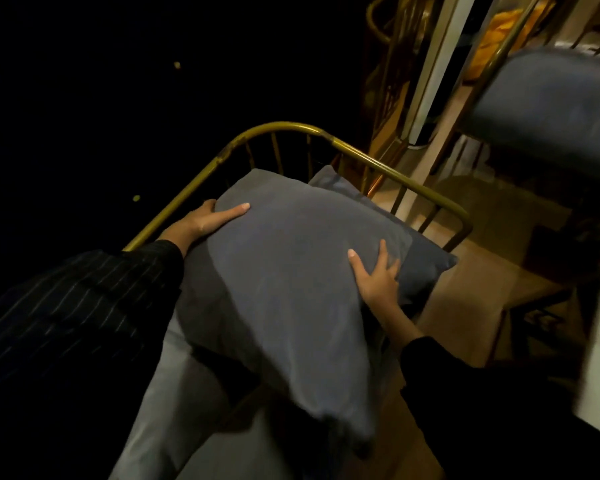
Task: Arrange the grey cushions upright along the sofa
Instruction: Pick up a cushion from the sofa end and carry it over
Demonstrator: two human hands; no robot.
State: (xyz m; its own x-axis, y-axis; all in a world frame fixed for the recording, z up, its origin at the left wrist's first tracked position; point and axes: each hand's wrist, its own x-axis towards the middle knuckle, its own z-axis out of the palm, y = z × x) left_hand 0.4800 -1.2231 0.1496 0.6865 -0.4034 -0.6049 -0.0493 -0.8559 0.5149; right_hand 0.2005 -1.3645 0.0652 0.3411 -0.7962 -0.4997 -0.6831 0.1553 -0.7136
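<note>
Grey cushion [284, 271] — held between both hands over the sofa seat [174, 393], tilted. Left hand [205, 220] clasps its far-left edge; right hand [374, 278] presses flat, fingers spread. Second cushion [426, 261] beyond the right hand — against the brass rail [378, 162].

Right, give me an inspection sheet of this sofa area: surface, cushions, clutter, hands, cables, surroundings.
Surface: light grey sofa seat, brass rail around its end.
Job's things: front grey cushion held tilted; second grey cushion behind it, by the rail.
Clutter: nothing seen on the seat.
Grippers: left hand grips the front cushion's upper left edge; right hand presses on its right side.
Cables: nothing seen.
Surroundings: padded blue chair to the right; orange item behind bars; left side too dark to tell.
</note>
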